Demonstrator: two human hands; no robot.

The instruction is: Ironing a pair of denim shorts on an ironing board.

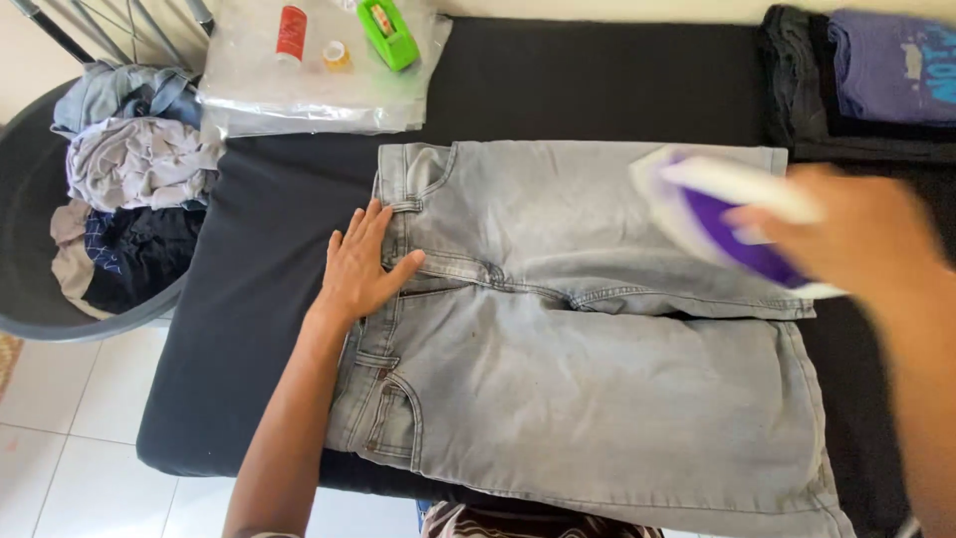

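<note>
Left hand (360,267) lies flat and open on the waistband of the grey denim shorts (588,329), pinning them to the black padded table (249,329), while the right hand (856,239) grips the purple-white iron (727,214) over the far leg.

Pale grey-blue faded jeans (558,329) on a black padded tabletop (249,329); a purple-and-white iron (732,224); a bright green tape dispenser (388,32); a grey laundry basket (40,299).

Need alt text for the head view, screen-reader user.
Pale grey denim jeans lie flat on a dark padded surface; the left hand presses the waistband while the right hand holds a blurred purple-and-white iron above them. Grey laundry basket at left.
</note>
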